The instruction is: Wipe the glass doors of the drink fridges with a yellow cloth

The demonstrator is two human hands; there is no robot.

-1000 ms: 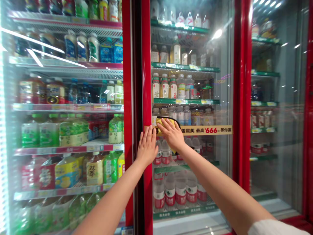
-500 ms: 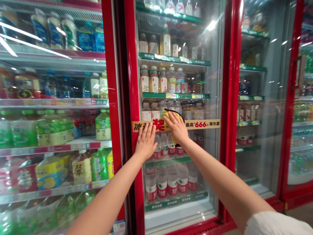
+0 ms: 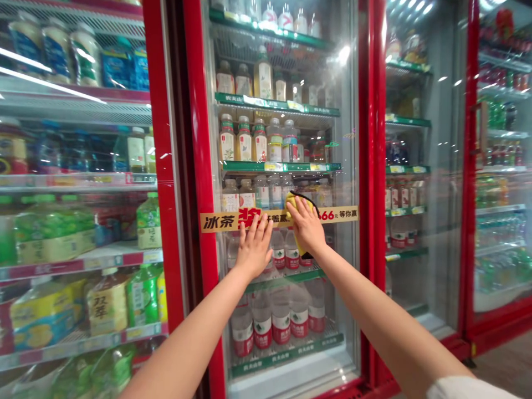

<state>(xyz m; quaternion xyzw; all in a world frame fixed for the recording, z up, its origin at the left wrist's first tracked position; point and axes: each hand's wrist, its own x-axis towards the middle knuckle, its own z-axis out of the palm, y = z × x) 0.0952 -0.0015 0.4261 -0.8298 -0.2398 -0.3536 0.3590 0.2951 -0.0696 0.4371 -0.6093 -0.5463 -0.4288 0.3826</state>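
Note:
My right hand (image 3: 308,224) presses a yellow cloth (image 3: 300,245) with a black edge flat against the glass door (image 3: 349,166) of a red-framed drinks fridge. The cloth shows above the fingers and below the palm; the rest of it is hidden under the hand. Across the door at this height runs a tan strip (image 3: 219,221) with black and red lettering, partly covered by the cloth and both hands. To the left, my left hand (image 3: 254,249) rests on the glass with its fingers spread, holding nothing, its fingertips over the strip's lower part.
Behind the glass, shelves carry tea bottles (image 3: 244,138) and red-labelled water bottles (image 3: 281,321). A red door frame (image 3: 203,138) borders the glass at left. Another cooler with packed drinks (image 3: 107,299) stands on the left, and further fridges (image 3: 469,221) line the right.
Both hands have shifted right along the strip, the right one taking the cloth with it over the lettering. The view has turned a little to the right.

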